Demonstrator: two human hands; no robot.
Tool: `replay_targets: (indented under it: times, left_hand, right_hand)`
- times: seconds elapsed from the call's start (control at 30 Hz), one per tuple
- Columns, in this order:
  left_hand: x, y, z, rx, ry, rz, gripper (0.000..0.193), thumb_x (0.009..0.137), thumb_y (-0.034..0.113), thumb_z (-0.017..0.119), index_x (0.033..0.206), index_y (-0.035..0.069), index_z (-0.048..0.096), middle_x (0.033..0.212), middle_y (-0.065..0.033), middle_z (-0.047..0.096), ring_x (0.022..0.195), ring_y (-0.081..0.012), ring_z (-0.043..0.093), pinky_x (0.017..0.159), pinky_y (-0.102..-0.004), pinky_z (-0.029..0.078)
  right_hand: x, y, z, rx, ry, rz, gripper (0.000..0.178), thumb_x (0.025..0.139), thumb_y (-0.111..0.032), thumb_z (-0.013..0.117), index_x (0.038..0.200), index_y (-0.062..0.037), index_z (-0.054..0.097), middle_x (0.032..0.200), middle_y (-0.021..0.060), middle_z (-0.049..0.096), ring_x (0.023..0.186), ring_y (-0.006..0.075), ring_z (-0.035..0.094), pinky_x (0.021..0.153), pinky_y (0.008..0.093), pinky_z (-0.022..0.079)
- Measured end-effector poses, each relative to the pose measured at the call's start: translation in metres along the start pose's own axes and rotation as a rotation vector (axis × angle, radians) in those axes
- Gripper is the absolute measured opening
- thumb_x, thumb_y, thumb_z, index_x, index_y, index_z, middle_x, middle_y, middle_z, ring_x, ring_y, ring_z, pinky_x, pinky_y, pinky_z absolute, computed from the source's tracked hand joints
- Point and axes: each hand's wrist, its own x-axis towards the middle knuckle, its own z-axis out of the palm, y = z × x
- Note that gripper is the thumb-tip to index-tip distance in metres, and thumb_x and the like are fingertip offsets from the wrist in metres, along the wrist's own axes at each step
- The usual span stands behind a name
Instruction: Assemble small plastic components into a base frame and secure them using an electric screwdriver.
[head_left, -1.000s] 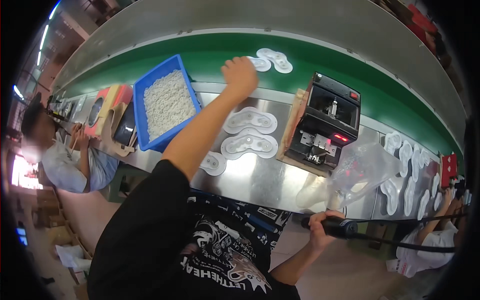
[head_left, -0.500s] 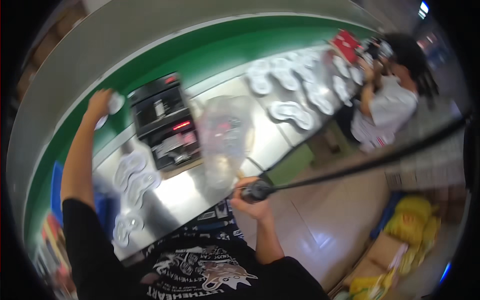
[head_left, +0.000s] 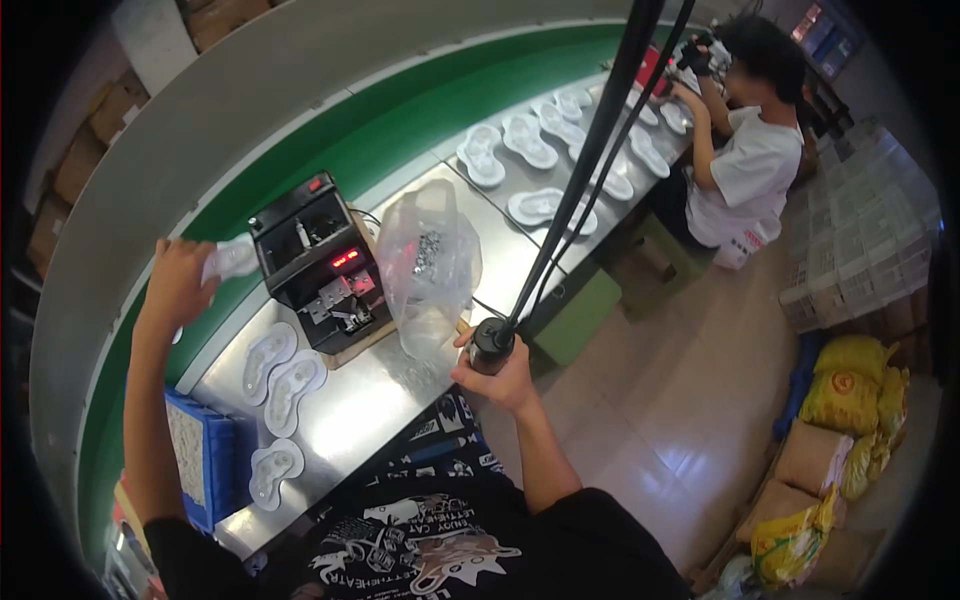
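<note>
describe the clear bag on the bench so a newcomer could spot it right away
Find the steel workbench along the green conveyor belt. The clear plastic bag stands just right of the black machine. It alone is see-through, with small dark parts inside.

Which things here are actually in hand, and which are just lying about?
In hand:
- left hand on a white moulded tray at the green conveyor belt
- right hand gripping the black tool grip on its hanging cable

Lying about:
- black benchtop machine
- clear plastic bag of small parts
- blue bin
- white trays on the steel bench
- yellow sacks
</note>
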Motion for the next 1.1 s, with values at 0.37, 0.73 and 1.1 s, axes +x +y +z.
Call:
replay_targets:
  times: [0.37,0.73,1.1]
  left_hand:
    - [-0.237,0.187,0.006,-0.561,0.277,0.0,0.03,0.065,0.019,0.077,0.089,0.005,0.065,0.085,-0.0145,0.059,0.082,-0.0351,0.055,0.076,-0.0447,0.043]
    - [-0.247,0.207,0.094,-0.44,0.548,-0.154,0.03,0.081,0.023,0.075,0.104,0.005,0.068,0.103,-0.0152,0.064,0.097,-0.0353,0.059,0.085,-0.0461,0.046]
    - [-0.315,0.058,0.036,-0.168,0.717,-0.596,0.016,0.079,0.006,0.066,0.094,0.004,0.073,0.083,-0.0189,0.069,0.087,-0.0357,0.068,0.08,-0.0478,0.052]
  right_hand:
    - [-0.016,0.006,0.009,0.053,0.038,0.032,0.033,0.079,-0.002,0.082,0.108,-0.0019,0.067,0.076,-0.0026,0.064,0.066,0.0044,0.057,0.062,0.0224,0.045]
    - [-0.013,0.012,0.029,0.004,0.131,-0.117,0.022,0.088,0.002,0.07,0.108,0.0003,0.063,0.069,-0.0012,0.055,0.057,0.0077,0.051,0.054,0.0247,0.04]
    - [-0.056,0.007,0.036,0.149,0.004,-0.155,0.036,0.087,0.004,0.062,0.121,0.0078,0.051,0.075,0.0037,0.051,0.058,0.0109,0.046,0.056,0.0276,0.042]
